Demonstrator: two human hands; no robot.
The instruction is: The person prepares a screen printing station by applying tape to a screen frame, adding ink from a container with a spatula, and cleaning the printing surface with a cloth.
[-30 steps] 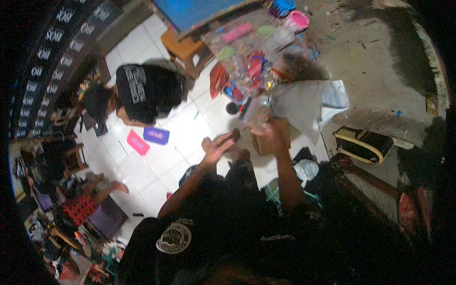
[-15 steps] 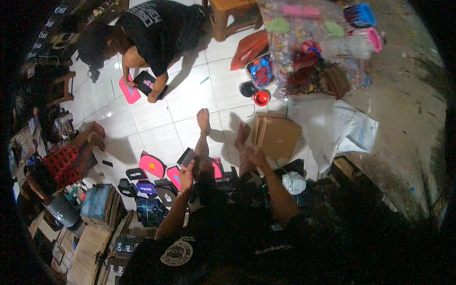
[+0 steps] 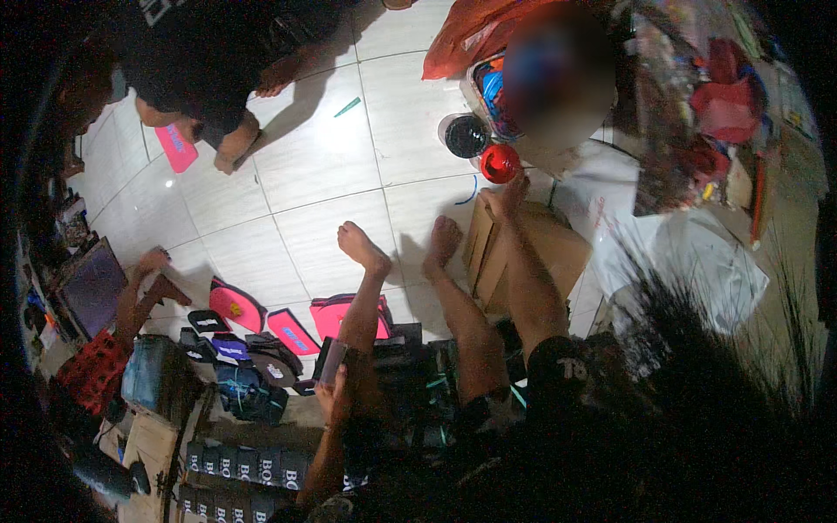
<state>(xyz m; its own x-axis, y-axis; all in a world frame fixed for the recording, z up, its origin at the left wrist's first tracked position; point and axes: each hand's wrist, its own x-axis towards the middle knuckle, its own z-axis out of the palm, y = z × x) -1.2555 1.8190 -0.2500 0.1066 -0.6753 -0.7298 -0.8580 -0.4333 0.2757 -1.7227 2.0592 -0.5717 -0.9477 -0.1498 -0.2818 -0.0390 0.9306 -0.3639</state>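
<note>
A red container point(image 3: 500, 164) is sitting just beyond the nearer right grip point(image 3: 506, 200) — closure unclear — while the left grip point(image 3: 331, 401) is clasping a dark flat object point(image 3: 332, 358).

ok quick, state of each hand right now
Left hand: holding a dark flat rectangular item.
Right hand: at the red container; whether it grips cannot be told.

The torso is covered by a black shirt point(image 3: 558, 462) with short sleeves; its right sleeve point(image 3: 551, 356) bears a pale printed marking point(image 3: 574, 370). Forward of the shirt, the left hand point(image 3: 332, 399) and right hand point(image 3: 506, 205) are bare, and the left wrist point(image 3: 328, 427) carries what appears to be a narrow band. Farther forward of the shirt, the lower legs point(image 3: 359, 309) and feet point(image 3: 363, 247) are uncovered.
</note>
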